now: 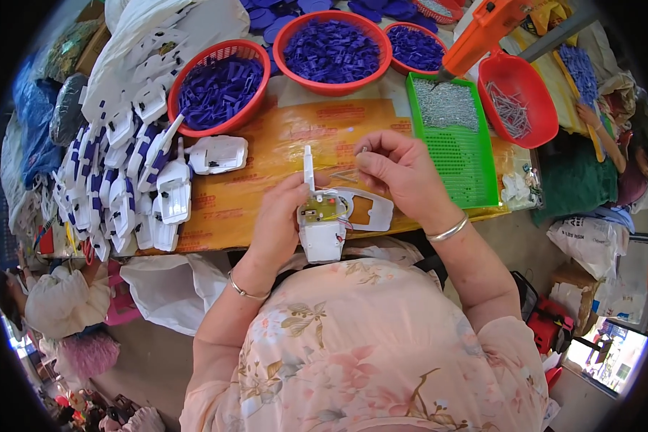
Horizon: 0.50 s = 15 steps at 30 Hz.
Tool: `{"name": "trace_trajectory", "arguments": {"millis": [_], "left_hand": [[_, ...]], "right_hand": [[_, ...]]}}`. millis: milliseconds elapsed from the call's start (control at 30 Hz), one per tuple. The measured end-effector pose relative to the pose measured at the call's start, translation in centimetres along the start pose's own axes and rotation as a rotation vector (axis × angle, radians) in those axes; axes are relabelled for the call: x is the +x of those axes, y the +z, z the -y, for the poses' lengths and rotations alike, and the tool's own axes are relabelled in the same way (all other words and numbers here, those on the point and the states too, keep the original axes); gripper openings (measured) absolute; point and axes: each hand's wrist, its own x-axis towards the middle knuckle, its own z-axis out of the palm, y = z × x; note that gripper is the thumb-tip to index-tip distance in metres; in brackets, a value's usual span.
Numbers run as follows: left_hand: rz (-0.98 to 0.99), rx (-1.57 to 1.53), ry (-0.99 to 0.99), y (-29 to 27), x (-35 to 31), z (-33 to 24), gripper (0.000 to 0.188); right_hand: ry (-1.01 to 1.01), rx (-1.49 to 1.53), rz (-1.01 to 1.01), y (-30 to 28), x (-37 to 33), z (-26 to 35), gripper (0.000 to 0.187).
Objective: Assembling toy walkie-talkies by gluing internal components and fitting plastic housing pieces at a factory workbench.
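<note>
My left hand [282, 216] is closed around a white plastic housing [322, 243] near the table's front edge. A narrow white stem rises from its top, and a yellowish-green circuit board [322, 209] with thin wires shows in its open face. Beside it on the right is a white cover plate [373, 210] with a cut-out. My right hand [399, 167], with a bangle on the wrist, is raised above the plate. Its thumb and forefinger pinch a small greyish piece whose kind I cannot make out. A thin metal rod [344, 176] shows between my hands.
Similar white housings [122, 180] are piled at the left; one open housing [219, 155] lies apart. Red baskets [333, 88] of blue plastic parts line the back. At right are a green tray [457, 169] of small metal pieces, a red bin [518, 101] of metal rods and an overhanging orange power screwdriver [482, 36].
</note>
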Motion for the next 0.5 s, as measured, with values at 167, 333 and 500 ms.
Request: {"name": "trace_trajectory", "arguments": {"millis": [167, 333, 500], "left_hand": [[0.038, 0.046, -0.012, -0.8, 0.3, 0.4, 0.029], [0.029, -0.065, -0.014, -0.4, 0.0, -0.1, 0.029], [0.035, -0.108, -0.022, -0.5, 0.2, -0.1, 0.029]], "right_hand": [[-0.154, -0.133, 0.202, 1.4, 0.9, -1.0, 0.005], [-0.182, -0.218, 0.182, 2.7, 1.4, -1.9, 0.007], [-0.181, -0.348, 0.181, 2.6, 1.9, -2.3, 0.010]]}}
